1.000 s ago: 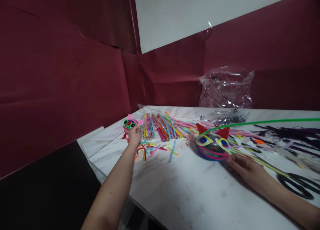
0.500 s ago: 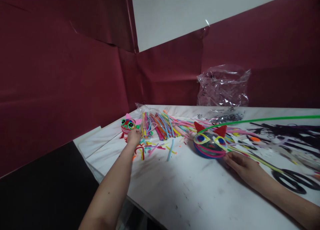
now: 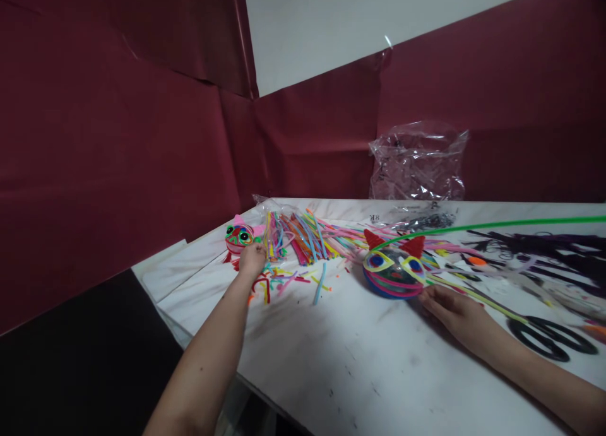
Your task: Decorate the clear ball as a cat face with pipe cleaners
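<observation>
My left hand (image 3: 253,258) is stretched far forward. Its fingers are closed at the lower right edge of a red mask-like figure (image 3: 233,239) with green-ringed eyes and a pink top; the exact grip is hidden. To the right, my right hand (image 3: 447,305) pinches the lower right edge of a rounded cat-like face (image 3: 394,273), with red ears, yellow-and-blue eyes and pink pipe cleaners across its blue base. The face rests on or just above the table. A long green pipe cleaner (image 3: 497,224) passes behind its ears. Cut pipe-cleaner pieces (image 3: 286,281) lie near my left hand.
Bundles of coloured pipe cleaners (image 3: 303,237) lie along the back of the white marbled table (image 3: 350,360). Scissors (image 3: 544,335) with black handles are near my right forearm. Dark strands (image 3: 534,253) spread at the right. A clear plastic bag (image 3: 416,161) stands against the red backdrop (image 3: 307,139).
The whole view has shifted slightly, putting everything a little further left in the picture. Both hands stay at the same two figures, with no clear movement of their own.
</observation>
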The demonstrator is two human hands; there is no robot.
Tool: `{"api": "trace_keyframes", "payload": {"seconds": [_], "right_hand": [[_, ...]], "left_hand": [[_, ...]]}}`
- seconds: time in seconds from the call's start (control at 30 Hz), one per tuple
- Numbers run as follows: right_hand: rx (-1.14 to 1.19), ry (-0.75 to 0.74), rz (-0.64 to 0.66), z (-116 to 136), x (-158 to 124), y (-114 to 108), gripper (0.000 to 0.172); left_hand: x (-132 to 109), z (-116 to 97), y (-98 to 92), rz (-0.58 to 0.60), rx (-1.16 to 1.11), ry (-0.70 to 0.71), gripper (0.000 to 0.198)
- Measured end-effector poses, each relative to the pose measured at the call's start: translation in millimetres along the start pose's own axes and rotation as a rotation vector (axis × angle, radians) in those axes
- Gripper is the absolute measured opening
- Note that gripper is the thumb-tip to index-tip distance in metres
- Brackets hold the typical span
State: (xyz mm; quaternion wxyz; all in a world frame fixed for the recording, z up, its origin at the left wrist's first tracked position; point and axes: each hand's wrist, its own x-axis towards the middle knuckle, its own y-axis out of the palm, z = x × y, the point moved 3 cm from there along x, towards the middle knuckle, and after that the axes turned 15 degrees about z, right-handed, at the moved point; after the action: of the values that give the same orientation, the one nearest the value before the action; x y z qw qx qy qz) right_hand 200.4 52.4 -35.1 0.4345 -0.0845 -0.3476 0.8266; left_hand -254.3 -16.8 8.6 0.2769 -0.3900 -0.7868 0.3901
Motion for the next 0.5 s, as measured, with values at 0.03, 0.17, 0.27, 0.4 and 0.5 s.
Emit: {"api": "trace_keyframes", "payload": {"seconds": [0.03, 0.17, 0.27, 0.4, 0.5], "right_hand": [[0.000, 0.002, 0.003, 0, 0, 0, 0.044], [0.001, -0.002, 0.012, 0, -1, 0, 0.045], [0.016, -0.012, 0.000, -1, -1, 1, 0.046], [0.032, -0.015, 0.013, -1, 0, 1, 0.046], [0.027, -0.005, 0.004, 1, 0, 0, 0.046]], "left_hand": [[0, -1, 0.1, -0.011, 0.001, 0.008, 0.024], [-1, -3, -0.3, -0.058, -0.007, 0.047, 0.015], [-2, -5, -0.5, -0.076, -0.011, 0.071, 0.015], [-4, -9, -0.5, -0.071, -0.017, 0.093, 0.017], [-8, -14, -0.7, -0.064, -0.022, 0.102, 0.018]]}}
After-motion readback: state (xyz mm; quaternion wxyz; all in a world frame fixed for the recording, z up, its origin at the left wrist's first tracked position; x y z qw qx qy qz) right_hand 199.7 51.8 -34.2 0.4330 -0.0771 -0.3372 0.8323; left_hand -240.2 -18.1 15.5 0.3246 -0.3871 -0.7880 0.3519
